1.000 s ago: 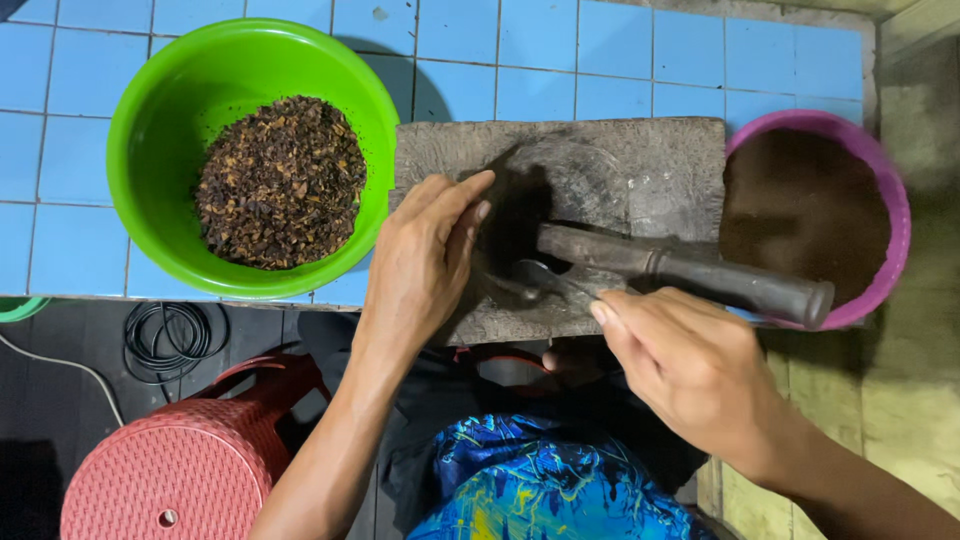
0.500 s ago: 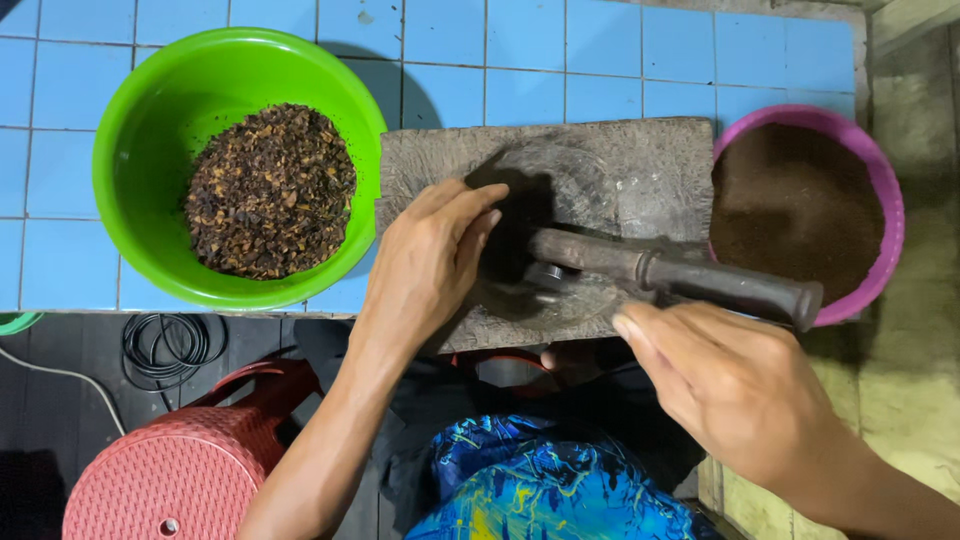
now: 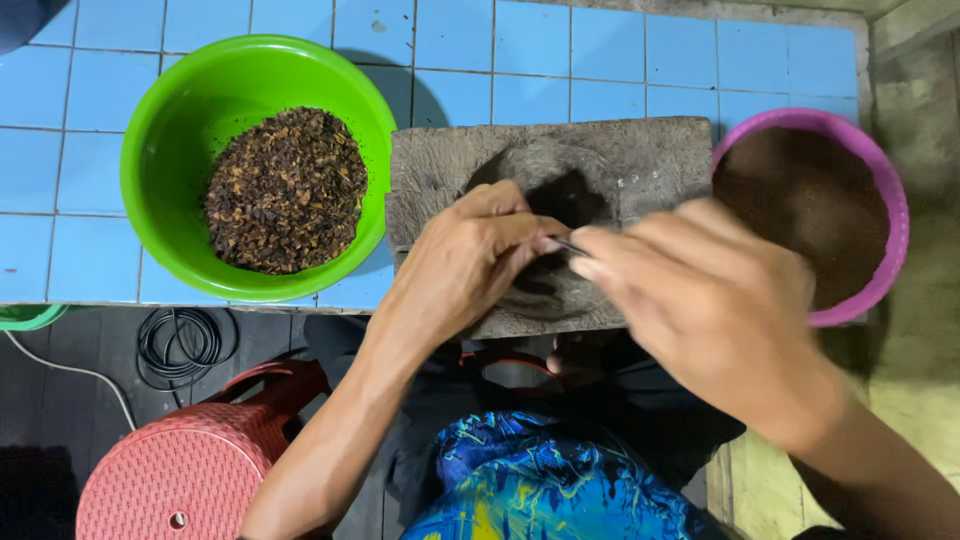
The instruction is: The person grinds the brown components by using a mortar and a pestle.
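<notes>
Over the hollow of the grey stone slab [image 3: 640, 150], both hands met close together. The left hand [image 3: 470, 260] rested on the stone with its fingers bent and drawn together at the dark hollow [image 3: 560, 205], touching what looked like a thin dark piece between the two hands; I could not tell if it truly pinched it. The right hand [image 3: 710, 300] was blurred, its fingers curled towards the same spot, and whether its grip was closed on anything I could not tell.

As I judged it, the work was somewhere in the middle. The green bowl [image 3: 170, 130] on the left was holding a large heap of coarse dark-brown pieces [image 3: 285, 190], not yet ground. The pink bowl [image 3: 890, 200] on the right already held a good amount of fine brown powder [image 3: 800, 210]. The hollow looked dark, with only a little material in it.

All three stood on the blue tiled bench [image 3: 600, 50], each bowl touching or just beside the slab. Below the edge were a red plastic stool [image 3: 190, 470], a coil of black cable [image 3: 185, 345] and the person's blue patterned cloth [image 3: 540, 490]. Nothing stood between the hands and the bowls.
</notes>
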